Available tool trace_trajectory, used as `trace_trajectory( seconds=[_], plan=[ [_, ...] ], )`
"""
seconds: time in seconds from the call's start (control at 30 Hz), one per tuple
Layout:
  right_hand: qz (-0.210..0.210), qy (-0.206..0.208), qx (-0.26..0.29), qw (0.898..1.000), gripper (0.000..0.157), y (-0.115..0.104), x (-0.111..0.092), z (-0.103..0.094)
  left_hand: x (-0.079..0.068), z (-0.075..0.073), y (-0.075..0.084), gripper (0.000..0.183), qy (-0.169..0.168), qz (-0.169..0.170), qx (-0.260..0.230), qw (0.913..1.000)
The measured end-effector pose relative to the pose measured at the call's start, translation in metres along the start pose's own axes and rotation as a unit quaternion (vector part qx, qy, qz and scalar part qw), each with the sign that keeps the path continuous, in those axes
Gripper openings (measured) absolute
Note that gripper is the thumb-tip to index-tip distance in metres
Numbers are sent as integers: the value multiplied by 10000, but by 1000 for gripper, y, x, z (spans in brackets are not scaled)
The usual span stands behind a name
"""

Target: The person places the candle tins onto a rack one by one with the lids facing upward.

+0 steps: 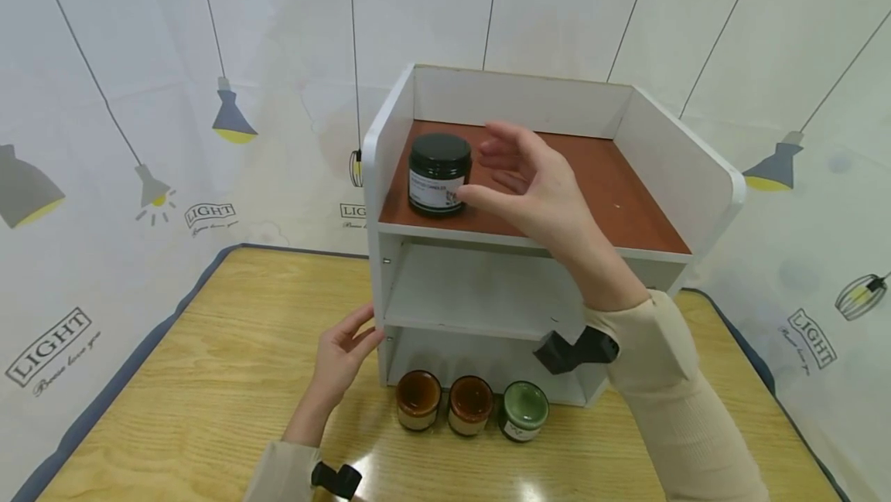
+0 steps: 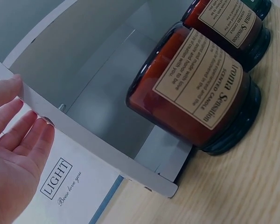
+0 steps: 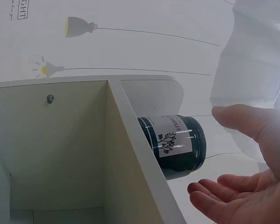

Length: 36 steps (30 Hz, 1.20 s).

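Observation:
A dark green candle jar (image 1: 438, 169) with a black lid and white label stands upright on the reddish-brown top of a white shelf unit (image 1: 480, 285), near its left wall. Just right of the jar is my right hand (image 1: 546, 189), thumb and fingers spread; the right wrist view shows a gap between the hand and the jar (image 3: 175, 142). My left hand (image 1: 337, 355) touches the front edge of the unit's left side panel (image 2: 88, 135), its fingers extended and loosely bent.
Two amber candle jars (image 1: 418, 401) (image 1: 470, 405) and a green candle jar (image 1: 524, 411) stand in a row on the wooden table (image 1: 230, 370) before the lowest compartment. A lamp-printed white cloth (image 1: 292, 38) hangs behind the unit.

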State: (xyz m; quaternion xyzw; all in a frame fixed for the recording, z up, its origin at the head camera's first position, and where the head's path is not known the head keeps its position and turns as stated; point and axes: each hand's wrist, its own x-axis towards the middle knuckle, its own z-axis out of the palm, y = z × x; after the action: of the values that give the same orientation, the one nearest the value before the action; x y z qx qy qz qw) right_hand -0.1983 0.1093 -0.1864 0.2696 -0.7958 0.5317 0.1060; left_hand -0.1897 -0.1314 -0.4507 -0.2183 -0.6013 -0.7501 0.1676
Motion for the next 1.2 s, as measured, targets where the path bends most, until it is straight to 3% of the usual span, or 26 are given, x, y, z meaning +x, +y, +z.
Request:
trace_trajectory(
  seconds=[0.37, 0.9, 1.2],
  plan=[
    [-141, 133, 357, 9992, 67, -1, -21, -6, 1, 1, 0, 45, 27, 142, -61, 9999],
    [-151, 221, 434, 9987, 65, 0, -45, -6, 1, 1, -1, 45, 46, 19, -30, 10000],
    [-459, 169, 463, 9977, 66, 9, -62, -6, 0, 0, -2, 44, 55, 24, -39, 10000]
  ],
)
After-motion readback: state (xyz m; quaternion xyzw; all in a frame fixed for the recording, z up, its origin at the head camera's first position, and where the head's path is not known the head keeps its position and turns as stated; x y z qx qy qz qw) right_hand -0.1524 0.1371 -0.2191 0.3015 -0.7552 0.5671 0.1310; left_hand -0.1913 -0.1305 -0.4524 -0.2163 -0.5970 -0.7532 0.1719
